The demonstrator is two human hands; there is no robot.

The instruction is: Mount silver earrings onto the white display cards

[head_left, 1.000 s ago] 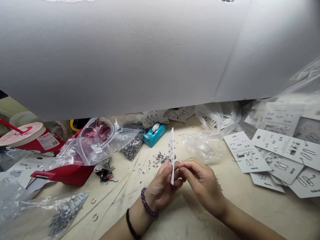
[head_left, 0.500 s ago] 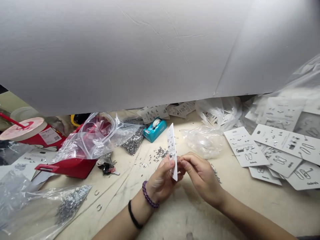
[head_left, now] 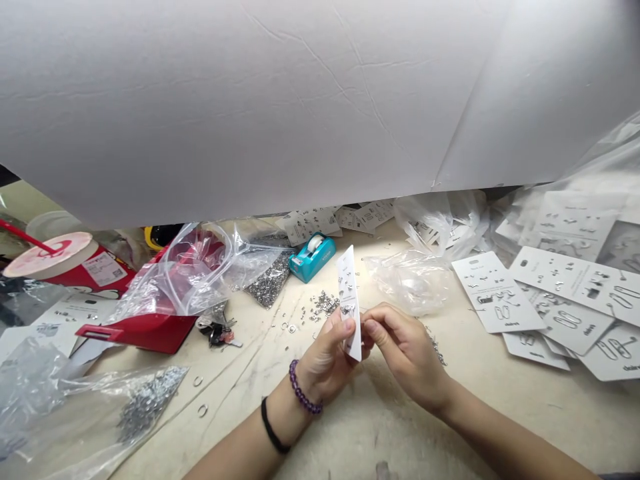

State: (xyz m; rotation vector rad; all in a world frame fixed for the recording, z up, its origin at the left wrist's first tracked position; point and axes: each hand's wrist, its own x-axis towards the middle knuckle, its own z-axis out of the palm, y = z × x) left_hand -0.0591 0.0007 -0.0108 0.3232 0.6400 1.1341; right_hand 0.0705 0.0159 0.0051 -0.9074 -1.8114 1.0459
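My left hand (head_left: 330, 350) grips a white earring card (head_left: 349, 293) by its lower end, thumb on the front. The card stands nearly edge-on to me, with small metal earrings on its face. Behind it, my right hand (head_left: 405, 350) is closed in a pinch, thumb against forefinger, at the card's back. Whatever the right fingertips hold is too small or hidden to make out. Just beyond the card lies a loose heap of tiny metal pieces (head_left: 324, 305). More small metal bits (head_left: 436, 347) show partly behind the right hand.
A teal tape dispenser (head_left: 313, 258) stands beyond the hands. Filled earring cards (head_left: 495, 293) overlap at the right. At the left are a red dustpan (head_left: 165, 333), a red cup (head_left: 103, 270) and a plastic bag of metal parts (head_left: 150, 403). A large white panel (head_left: 300, 113) overhangs the back.
The card has turned slightly, showing a little more of its front. Both hands keep nearly the same pose, and the whole view has shifted a little.
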